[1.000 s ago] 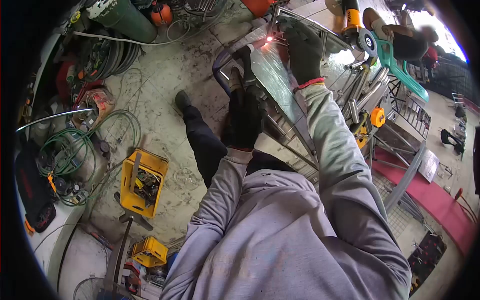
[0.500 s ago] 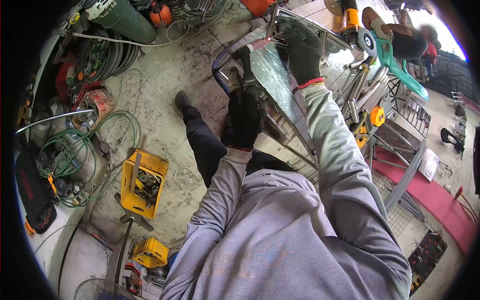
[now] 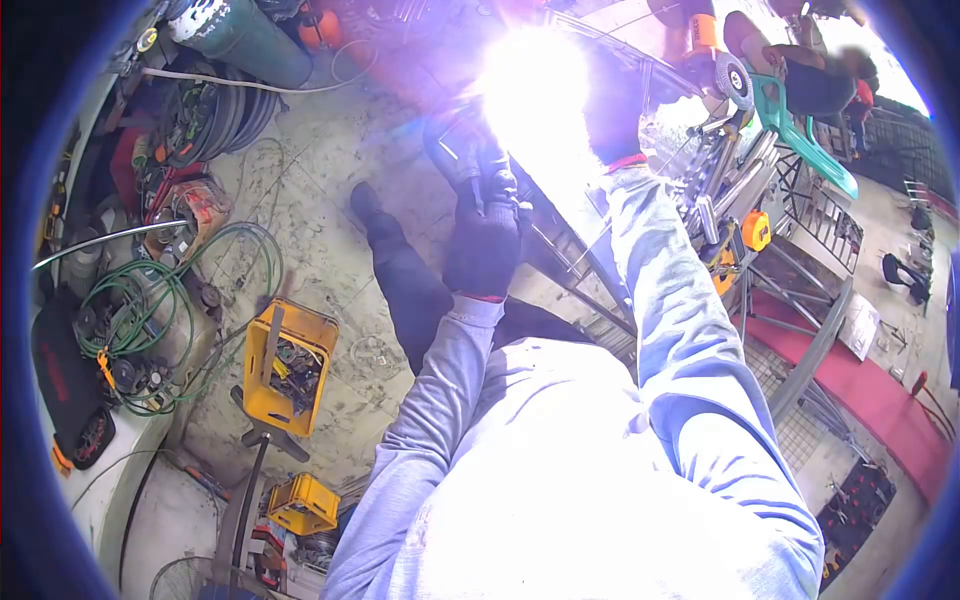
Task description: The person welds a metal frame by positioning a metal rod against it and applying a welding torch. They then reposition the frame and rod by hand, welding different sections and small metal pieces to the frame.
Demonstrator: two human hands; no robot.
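Observation:
My left hand (image 3: 487,240), in a dark glove, is wrapped around the handle of a welding torch (image 3: 490,160). The torch points forward to a blinding white arc glare (image 3: 535,90), which hides its tip. My right hand (image 3: 617,135), also in a dark glove with a red cuff, reaches to the right edge of this glare. Its fingers are washed out, so their grip does not show. Beneath both hands lies a metal frame (image 3: 590,290) of thin bars, running down toward my lap, its far part lost in the light.
An angle grinder (image 3: 708,45) and metal tubes (image 3: 755,165) lie right of my right hand, beside an orange tape measure (image 3: 756,230). A person (image 3: 815,80) sits beyond a green chair (image 3: 800,145). At left are a yellow crate (image 3: 262,395), coiled green hose (image 3: 130,300) and gas cylinder (image 3: 235,40).
A bright arc has lit at the torch tip, flooding the work and my shirt with light. My left hand's hold on the torch looks slightly shifted; my right arm stays nearly in place.

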